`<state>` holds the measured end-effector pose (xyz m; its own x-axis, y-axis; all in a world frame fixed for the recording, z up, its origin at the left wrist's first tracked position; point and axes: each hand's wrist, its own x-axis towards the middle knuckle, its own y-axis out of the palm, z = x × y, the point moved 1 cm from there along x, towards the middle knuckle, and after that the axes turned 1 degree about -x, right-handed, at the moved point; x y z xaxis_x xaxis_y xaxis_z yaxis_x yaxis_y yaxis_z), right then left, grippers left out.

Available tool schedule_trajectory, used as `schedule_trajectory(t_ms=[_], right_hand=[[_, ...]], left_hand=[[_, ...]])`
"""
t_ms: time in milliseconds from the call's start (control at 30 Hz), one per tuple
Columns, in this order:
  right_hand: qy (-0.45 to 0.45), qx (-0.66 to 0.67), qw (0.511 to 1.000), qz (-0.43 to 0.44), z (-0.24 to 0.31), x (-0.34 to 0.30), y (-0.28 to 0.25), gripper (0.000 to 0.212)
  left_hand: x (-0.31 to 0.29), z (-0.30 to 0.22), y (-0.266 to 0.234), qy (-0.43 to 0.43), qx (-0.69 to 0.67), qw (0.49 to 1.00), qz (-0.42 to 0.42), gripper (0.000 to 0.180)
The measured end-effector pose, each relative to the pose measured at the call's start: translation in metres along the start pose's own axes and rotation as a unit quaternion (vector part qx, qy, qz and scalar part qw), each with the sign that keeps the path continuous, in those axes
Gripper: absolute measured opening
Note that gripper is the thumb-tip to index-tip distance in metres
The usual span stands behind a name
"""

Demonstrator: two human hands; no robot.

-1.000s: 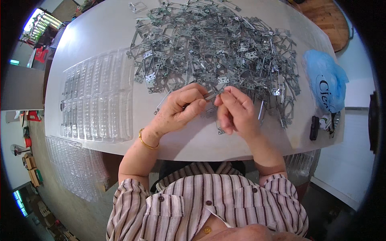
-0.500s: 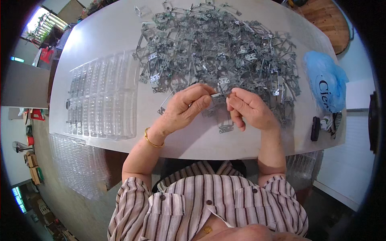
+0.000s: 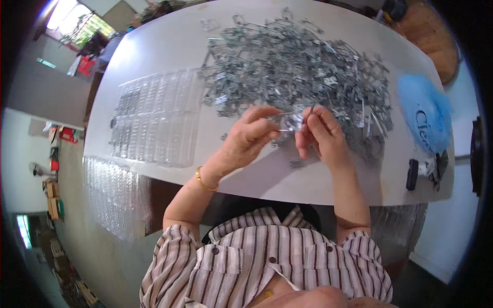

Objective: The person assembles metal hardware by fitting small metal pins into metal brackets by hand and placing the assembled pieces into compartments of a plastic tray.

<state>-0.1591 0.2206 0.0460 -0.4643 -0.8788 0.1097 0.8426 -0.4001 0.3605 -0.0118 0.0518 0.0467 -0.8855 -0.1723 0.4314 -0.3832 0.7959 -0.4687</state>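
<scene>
Between my hands, above the table's near side, is a small silvery metal bracket [image 3: 291, 122] with thin side bars. My left hand [image 3: 252, 132] is closed, thumb and fingers pinching the bracket's left end. At its right end my right hand [image 3: 321, 132] is closed in a pinch too; a thin dark piece shows at its fingertips, too small to name. Just beyond both hands spreads a large heap of similar metal brackets [image 3: 287, 64]. A few loose ones lie under my hands, partly hidden by them.
Clear plastic trays [image 3: 154, 123] with rows of slots, some holding metal parts, lie on the white table [image 3: 241, 177] at left. More clear trays [image 3: 115, 197] sit lower, beside its near left edge. At right are a blue plastic bag [image 3: 425, 113] and a black object [image 3: 412, 174].
The view has shifted, so the table appears farther right. The bracket now shows stretched between my hands, more exposed and turned, with my hands slightly farther apart.
</scene>
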Motion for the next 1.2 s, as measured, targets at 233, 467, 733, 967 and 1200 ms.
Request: schedule_trajectory(t_ms=[233, 467, 733, 967, 1200], right_hand=[[-0.026, 0.009, 0.999, -0.032, -0.005, -0.013, 0.002, 0.022], [-0.007, -0.046, 0.999, 0.027, -0.016, -0.017, 0.008, 0.018], [0.007, -0.224, 0.972, 0.073, -0.006, -0.032, 0.019, 0.007], [0.000, -0.279, 0.959, 0.047, -0.015, -0.038, 0.046, 0.004], [-0.056, -0.298, 0.953, -0.023, -0.031, -0.031, 0.067, 0.007]], left_hand=[[-0.008, -0.010, 0.009, 0.111, 0.110, 0.988, 0.008, 0.012], [-0.029, -0.014, 0.007, 0.101, 0.147, 0.984, 0.028, 0.008], [-0.044, -0.013, -0.004, 0.101, 0.202, 0.974, 0.020, 0.013], [-0.059, -0.008, -0.012, 0.057, 0.177, 0.982, -0.017, 0.029], [-0.072, -0.021, -0.021, 0.014, 0.065, 0.977, -0.204, 0.025]])
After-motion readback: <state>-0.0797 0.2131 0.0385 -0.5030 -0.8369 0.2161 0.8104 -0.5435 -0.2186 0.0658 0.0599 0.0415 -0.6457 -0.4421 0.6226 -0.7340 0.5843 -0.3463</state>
